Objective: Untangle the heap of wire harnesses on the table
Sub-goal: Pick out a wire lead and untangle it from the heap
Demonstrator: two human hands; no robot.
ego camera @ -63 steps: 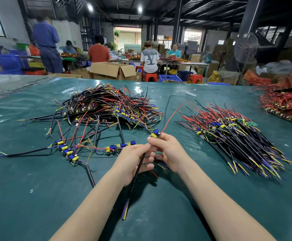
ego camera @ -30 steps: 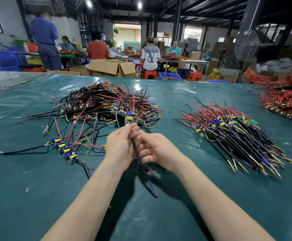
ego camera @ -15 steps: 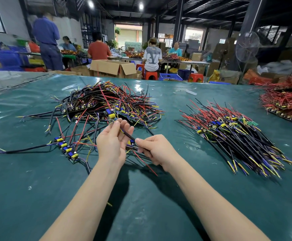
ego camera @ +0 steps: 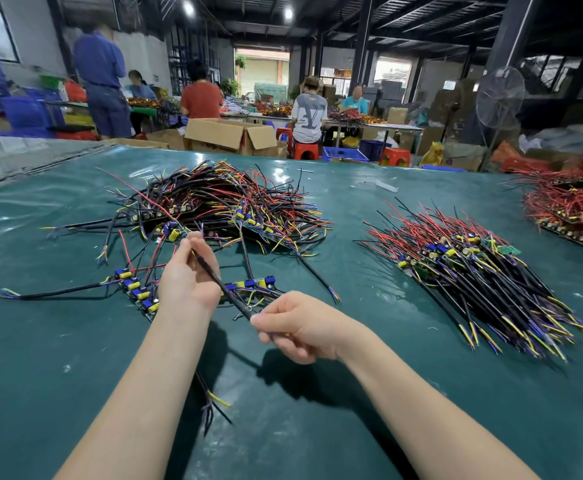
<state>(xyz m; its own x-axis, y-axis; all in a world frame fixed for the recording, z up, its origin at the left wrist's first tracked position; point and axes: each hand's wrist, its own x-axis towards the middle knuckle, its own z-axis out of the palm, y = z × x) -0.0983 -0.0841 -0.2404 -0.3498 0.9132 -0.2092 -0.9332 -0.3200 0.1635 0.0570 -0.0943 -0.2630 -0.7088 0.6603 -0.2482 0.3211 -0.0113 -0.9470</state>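
**Head view.** The left hand [ego camera: 188, 275] is just in front of the heap [ego camera: 220, 202] of tangled harnesses. Its fingers are curled, and thumb and fingertips pinch the upper end of a black cable [ego camera: 220, 284]. The right hand [ego camera: 300, 327] is nearer the camera than the heap and a little to its right. Its fingers are folded in, and it nips the same cable's lower end between thumb and forefinger. The cable runs straight and slanted between the two hands.

A small board [ego camera: 175, 234] with blue and yellow parts sits at the left fingertips, by the heap's near edge. Whether it belongs to the held cable is hard to tell. The cable's tip is hidden inside the right fist. A loose cable end [ego camera: 214, 401] with bared yellow and purple strands shows from beneath the left forearm.

The heap is a matted mound of thin red, yellow, purple and black-sheathed wires on the glossy green bench [ego camera: 75, 358]. Well to the heap's right lies a combed, fan-shaped pile [ego camera: 473, 278] of similar harnesses.
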